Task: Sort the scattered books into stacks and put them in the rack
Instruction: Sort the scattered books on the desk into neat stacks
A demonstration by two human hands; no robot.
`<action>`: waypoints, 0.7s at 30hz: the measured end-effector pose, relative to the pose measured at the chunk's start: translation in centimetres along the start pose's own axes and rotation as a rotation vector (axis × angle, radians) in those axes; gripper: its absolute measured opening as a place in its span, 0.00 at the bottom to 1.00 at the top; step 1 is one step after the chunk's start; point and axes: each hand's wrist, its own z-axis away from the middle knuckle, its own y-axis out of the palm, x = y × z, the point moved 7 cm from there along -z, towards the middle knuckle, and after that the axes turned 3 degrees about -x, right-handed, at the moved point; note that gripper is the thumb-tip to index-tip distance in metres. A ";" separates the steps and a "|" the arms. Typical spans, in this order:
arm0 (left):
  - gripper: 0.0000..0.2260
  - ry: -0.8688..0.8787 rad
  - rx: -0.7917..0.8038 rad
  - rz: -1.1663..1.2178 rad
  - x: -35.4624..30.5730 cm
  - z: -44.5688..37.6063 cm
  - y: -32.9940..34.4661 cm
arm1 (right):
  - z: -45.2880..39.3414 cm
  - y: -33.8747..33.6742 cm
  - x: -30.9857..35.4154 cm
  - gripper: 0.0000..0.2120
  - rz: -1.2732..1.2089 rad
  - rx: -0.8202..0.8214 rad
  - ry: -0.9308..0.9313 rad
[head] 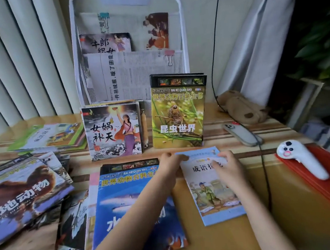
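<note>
A thin light-blue picture book (212, 195) lies on the wooden table right of centre. My left hand (170, 166) pinches its top left corner, and my right hand (229, 169) rests on its upper part with fingers curled at the top edge. A blue sea-animal book (126, 197) lies under my left forearm. The white mesh rack (181, 26) stands at the back with papers and books in it. Against its foot lean an insect book (178, 112) and a stack fronted by a goddess cover (111, 130).
Loose books are heaped at the left (22, 195), and a green stack (47, 136) lies behind them. A phone (241, 133) with a black cable, a brown plush toy (241, 107), a white reading pen (303, 158) and a red folder (328, 187) occupy the right side.
</note>
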 end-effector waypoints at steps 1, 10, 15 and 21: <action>0.05 -0.001 0.020 0.084 -0.1 0.2 -0.1 | -0.1 0.1 -0.4 0.11 -0.117 0.036 0.041; 0.11 0.149 -0.036 -0.068 -1.5 -0.6 -2.1 | -1.1 -1.4 -1.8 0.19 0.088 -0.035 0.105; 0.12 0.047 -0.054 -0.103 0.1 -1.2 -3.6 | -2.1 -2.2 -2.8 0.25 -0.106 0.011 0.300; 0.13 0.058 -0.078 -0.152 0.5 -1.5 -3.8 | -2.9 -2.4 -3.1 0.12 -0.204 0.098 0.324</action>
